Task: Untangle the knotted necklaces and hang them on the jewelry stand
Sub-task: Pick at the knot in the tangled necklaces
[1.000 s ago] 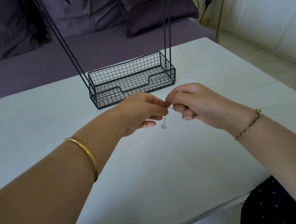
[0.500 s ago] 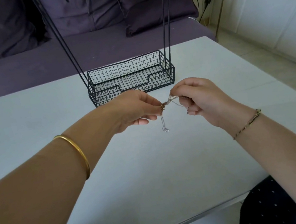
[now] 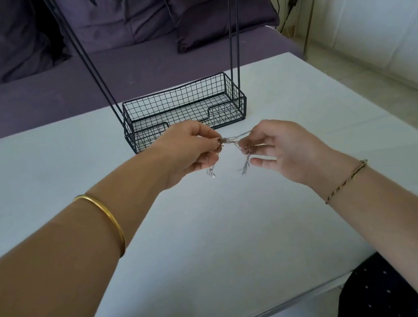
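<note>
Right now the person is holding the thin tangled necklaces of silver and brownish chain (image 3: 232, 139) in the air above the white table top (image 3: 216, 252), stretched between both hands. The left hand (image 3: 187, 150) is pinching the small dense knot with thumb and curled fingers, and the right hand (image 3: 279, 147) is pinching the strands just beside it with thumb and forefinger, while its other fingers are lying nearly straight. The short taut piece of chain is running almost level from left to right, so the knot is lying at the left hand's fingertips and the free strands are going toward the right hand. Two short loose ends (image 3: 244, 166) are hanging down, one below each pinch. Both forearms are reaching forward and the hands are staying close, not touching. The black wire jewelry stand with a mesh basket base (image 3: 184, 107) is standing just behind the hands, and its upper part is going out of view. Probably the untangling is not finished, and nothing seems to be hanging yet.
</note>
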Tool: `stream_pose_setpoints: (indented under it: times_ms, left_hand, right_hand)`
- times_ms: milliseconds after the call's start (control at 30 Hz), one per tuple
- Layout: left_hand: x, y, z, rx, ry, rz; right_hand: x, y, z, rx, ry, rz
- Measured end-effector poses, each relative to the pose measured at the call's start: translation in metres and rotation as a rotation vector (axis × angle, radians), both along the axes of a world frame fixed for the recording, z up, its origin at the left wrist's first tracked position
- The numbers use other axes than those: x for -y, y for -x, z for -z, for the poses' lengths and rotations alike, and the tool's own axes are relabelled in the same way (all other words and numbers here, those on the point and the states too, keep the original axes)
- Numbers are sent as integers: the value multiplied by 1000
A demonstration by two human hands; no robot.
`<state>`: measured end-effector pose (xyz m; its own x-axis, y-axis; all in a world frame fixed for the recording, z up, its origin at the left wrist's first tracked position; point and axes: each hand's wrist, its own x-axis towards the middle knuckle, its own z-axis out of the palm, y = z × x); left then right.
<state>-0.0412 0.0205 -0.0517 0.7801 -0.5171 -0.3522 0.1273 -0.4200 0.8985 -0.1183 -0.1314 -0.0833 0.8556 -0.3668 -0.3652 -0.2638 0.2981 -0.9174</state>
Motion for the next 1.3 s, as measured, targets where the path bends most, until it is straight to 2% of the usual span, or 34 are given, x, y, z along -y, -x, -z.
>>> stream_pose_setpoints:
  times_ms: [133, 300, 433, 567, 767, 1067, 1300]
  left_hand:
    - [-2, 0, 0, 28, -32, 20]
    - [-1, 4, 0, 49, -55, 76]
    - [1, 6, -1, 63, -78, 92]
    - [1, 5, 1, 104, -100, 104]
    - [1, 4, 1, 117, -118, 114]
    - [1, -2, 2, 133, -114, 25]
    - [4, 2, -2, 136, -130, 73]
  right_hand:
    - [-4, 1, -4, 95, -227, 63]
    - [-7, 1, -5, 116, -294, 88]
    - [-6, 0, -3, 118, -175, 39]
    - [-7, 2, -3, 70, 202, -99]
    - [-9, 4, -2, 91, 491, -192]
    - [-6, 2, -1, 143, 458, -124]
    - [-8, 1, 0, 206, 443, -127]
